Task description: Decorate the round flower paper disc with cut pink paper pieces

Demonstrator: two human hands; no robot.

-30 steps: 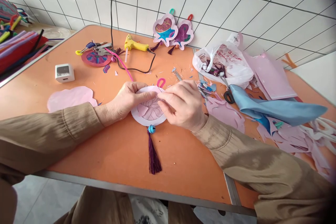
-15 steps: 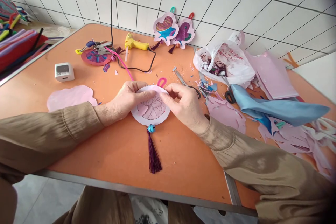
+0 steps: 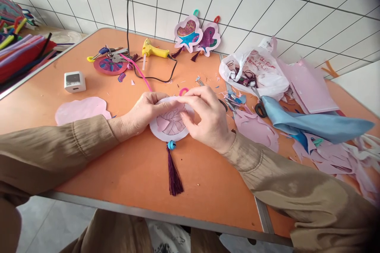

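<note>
Where the two hands meet at the middle of the orange worktop (image 3: 118, 182), I note a round pink paper disc (image 3: 170, 126) lying flat, with a line drawing of petals on its face. A pink loop (image 3: 183, 90) stands out at its far edge; a blue bead (image 3: 171, 145) and a dark purple tassel (image 3: 173, 174) hang off its near edge toward me.

Left hand (image 3: 142, 112): resting on the disc's left side, fingers laid together and pressed flat on the paper, thumb stretched along the top rim. Right hand (image 3: 206, 120): curled over the disc's right side, fingertips bent down onto the paper near the left thumb. I cannot tell whether it pinches anything.

Outward from there:
- Left: a cut pink paper shape (image 3: 81, 110) lying flat, and beyond it a small white cube device (image 3: 75, 81).
- Far side: a yellow glue gun (image 3: 152, 51) with a black cord, a bunch of keys (image 3: 111, 53) on a finished round ornament (image 3: 108, 66), and two finished heart-shaped ornaments (image 3: 197, 36) leaning on the tiled wall.
- Right: black-handled scissors (image 3: 259, 106), blue fabric (image 3: 314, 122), a white plastic bag (image 3: 255, 71) and pink paper offcuts (image 3: 332, 154).
</note>
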